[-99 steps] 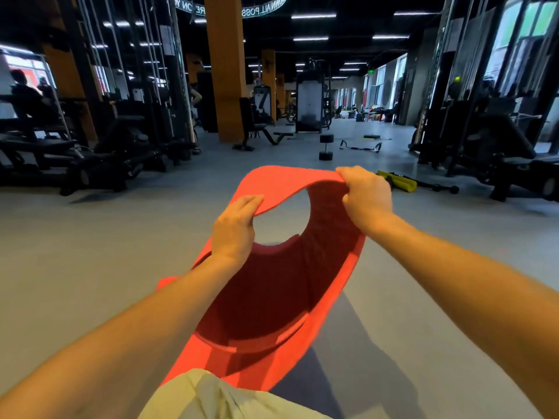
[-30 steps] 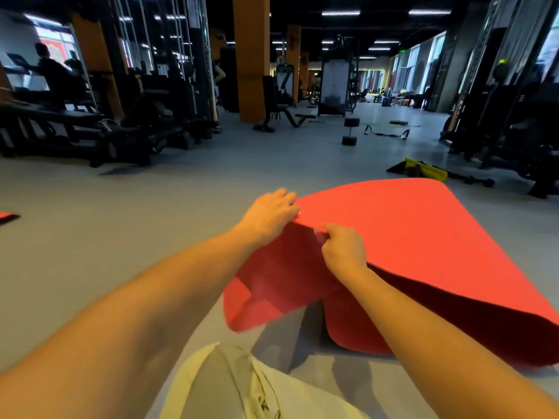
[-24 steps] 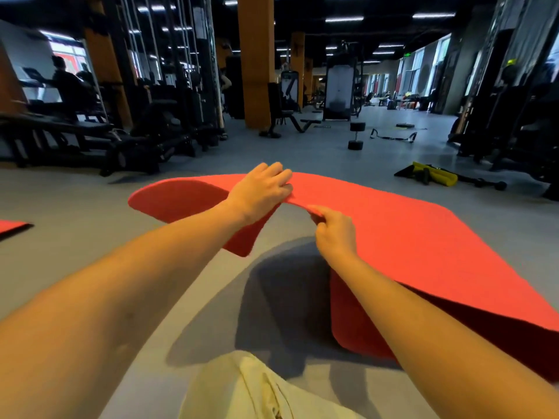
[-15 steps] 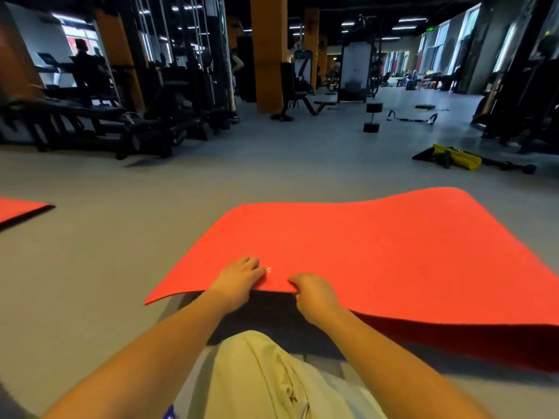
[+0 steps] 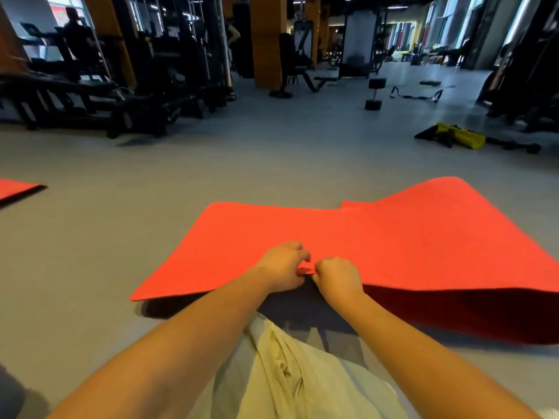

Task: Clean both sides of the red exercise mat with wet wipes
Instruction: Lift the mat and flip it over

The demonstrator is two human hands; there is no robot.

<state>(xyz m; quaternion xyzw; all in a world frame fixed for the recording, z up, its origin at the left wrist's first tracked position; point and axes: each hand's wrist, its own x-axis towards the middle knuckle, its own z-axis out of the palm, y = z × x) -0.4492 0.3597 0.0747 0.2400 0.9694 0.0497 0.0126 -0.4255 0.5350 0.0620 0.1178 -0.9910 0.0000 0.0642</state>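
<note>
The left hand [image 5: 282, 267] and the right hand [image 5: 335, 276] sat side by side, almost touching, each with fingers curled over the near edge of the mat [image 5: 393, 246], pinching it. That edge was held just off the floor [image 5: 211, 164], a shadow under it, while the far part lay down. Gripping close together at the middle probably let the person drag and square the sheet before letting go. To the right the mat humped up and showed its dark underside, so it was not yet flat. No wipe was in view; wiping of this face had likely not begun. Another red mat [image 5: 15, 189] lay well apart at the left
</note>
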